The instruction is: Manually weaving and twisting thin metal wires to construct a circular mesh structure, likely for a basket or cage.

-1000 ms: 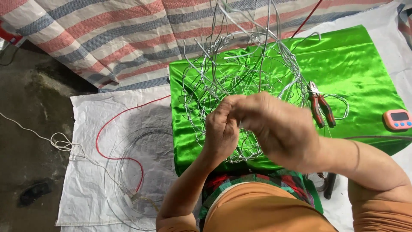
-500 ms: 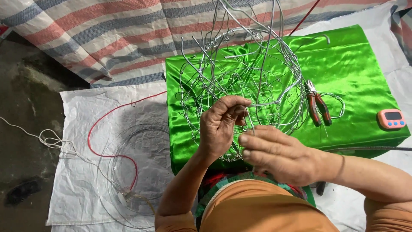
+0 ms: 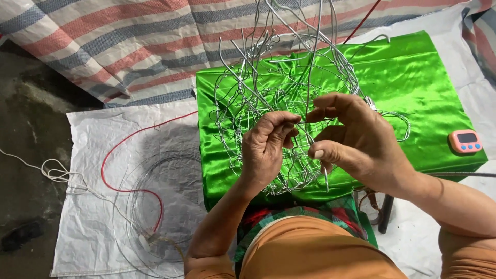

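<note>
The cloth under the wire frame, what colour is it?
Shiny bright green cloth, plain, clearest in the head view.

A wire tangle (image 3: 281,98) blocks the middle; bare green cloth (image 3: 429,88) lies open toward the pink timer (image 3: 465,141).

Even soft daylight, sheen glare on green cloth (image 3: 429,88), faint shadows, sharp focus, slight edge distortion

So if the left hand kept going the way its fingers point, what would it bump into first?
The left hand points up and to the right, into the wire frame. It would probably meet the right hand's fingers almost at once, since they sit just across the wires; depth is hard to judge.
</note>
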